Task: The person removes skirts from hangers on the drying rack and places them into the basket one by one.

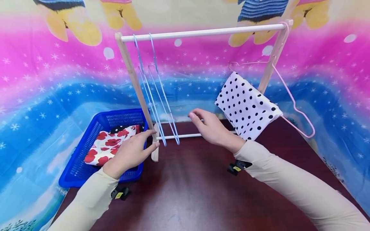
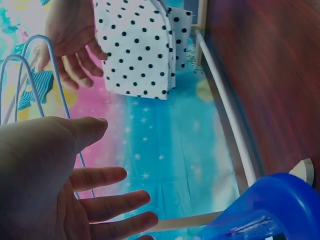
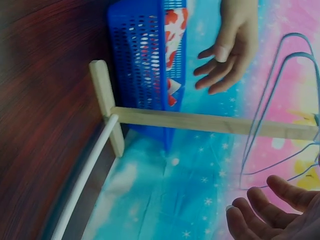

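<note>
My left hand (image 1: pixel 130 154) is held over the near side of a blue plastic basket (image 1: pixel 82 146), fingers extended beside the rack's left post (image 1: pixel 131 70). It holds nothing. Inside the basket, a white cloth with red flowers (image 1: pixel 101 144) lies partly behind this hand. My right hand (image 1: pixel 212 126) hovers in front of the rack with loosely bent, empty fingers. Close to its right, a white cloth with black dots (image 1: pixel 248 106) hangs folded over a pink hanger (image 1: pixel 306 136). Two light-blue hangers (image 1: pixel 178 143) hang between the hands, near the left post.
The wooden rack's white top rail (image 1: pixel 202 31) spans the two posts, with a lower rail (image 1: pixel 192 135) near the table. It stands on a dark red-brown table (image 1: pixel 188 192). A printed pink and blue backdrop (image 1: pixel 190 80) surrounds the table. Black wrist cameras sit under both wrists.
</note>
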The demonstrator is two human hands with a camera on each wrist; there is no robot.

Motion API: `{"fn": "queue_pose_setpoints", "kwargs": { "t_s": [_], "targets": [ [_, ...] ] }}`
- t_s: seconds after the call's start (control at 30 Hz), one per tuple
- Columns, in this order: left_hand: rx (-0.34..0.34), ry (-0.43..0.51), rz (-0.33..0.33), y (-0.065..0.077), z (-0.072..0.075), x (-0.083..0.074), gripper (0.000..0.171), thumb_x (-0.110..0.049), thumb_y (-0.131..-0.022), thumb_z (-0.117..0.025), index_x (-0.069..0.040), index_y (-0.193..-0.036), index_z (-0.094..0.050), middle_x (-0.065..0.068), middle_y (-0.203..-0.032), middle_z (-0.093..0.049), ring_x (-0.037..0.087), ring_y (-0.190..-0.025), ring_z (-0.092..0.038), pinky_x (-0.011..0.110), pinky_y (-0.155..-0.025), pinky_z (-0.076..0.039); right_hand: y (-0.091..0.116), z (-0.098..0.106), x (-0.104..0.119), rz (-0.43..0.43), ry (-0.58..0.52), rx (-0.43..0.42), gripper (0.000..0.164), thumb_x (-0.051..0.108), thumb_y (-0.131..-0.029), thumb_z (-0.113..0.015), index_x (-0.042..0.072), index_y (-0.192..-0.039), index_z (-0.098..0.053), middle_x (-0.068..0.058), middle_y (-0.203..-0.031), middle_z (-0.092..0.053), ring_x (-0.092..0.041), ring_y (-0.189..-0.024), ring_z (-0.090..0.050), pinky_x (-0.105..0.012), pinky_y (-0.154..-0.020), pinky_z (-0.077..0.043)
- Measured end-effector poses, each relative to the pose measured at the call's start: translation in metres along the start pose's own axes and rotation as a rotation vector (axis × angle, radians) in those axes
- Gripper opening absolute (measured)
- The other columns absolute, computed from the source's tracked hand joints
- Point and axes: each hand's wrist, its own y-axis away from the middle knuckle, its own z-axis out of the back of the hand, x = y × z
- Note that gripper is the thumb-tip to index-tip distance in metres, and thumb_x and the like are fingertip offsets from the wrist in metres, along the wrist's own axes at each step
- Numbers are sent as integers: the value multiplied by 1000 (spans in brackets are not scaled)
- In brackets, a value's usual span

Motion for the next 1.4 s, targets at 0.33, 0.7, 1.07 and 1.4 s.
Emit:
{"fn": "queue_pose_setpoints", "kwargs": {
  "t_s": [0.33, 0.7, 1.07, 1.4],
  "targets": [
    [16, 43, 24, 0, -4, -3, 63, -48, -98, -60, -14, -150, -48, 15, -148, -57, 37, -131, -58, 60, -102, -51, 8, -3, -14, 27, 73, -17, 31, 30, -107, -49, 7, -122, -65, -9, -117, -70, -23, -107, -64, -45, -97, -51],
    [38, 63, 29, 1, -14, -7, 64, -45, -98, -62, -12, -150, -47, 17, -150, -54, 40, -135, -54, 62, -108, -46, 19, -2, -24, 24, 113, -6, 27, 24, -106, -52, 7, -122, -65, -6, -99, -68, -18, -83, -59, -35, -78, -50],
    [47, 24, 3, -2, -24, -17, 65, -45, -97, -63, -8, -148, -49, 17, -147, -57, 38, -135, -55, 59, -109, -46, 27, 4, -32, -3, 131, -21, 26, 26, -105, -53, 9, -118, -67, -4, -97, -69, -18, -81, -61, -34, -76, -51],
    [5, 39, -65, -5, -38, -33, 59, -45, -96, -66, -10, -142, -56, 13, -138, -65, 31, -126, -63, 51, -104, -52, 36, 15, -36, -8, 147, -35, 23, 23, -104, -55, 7, -116, -66, -5, -98, -68, -18, -86, -62, -37, -81, -53]
  ]
}}
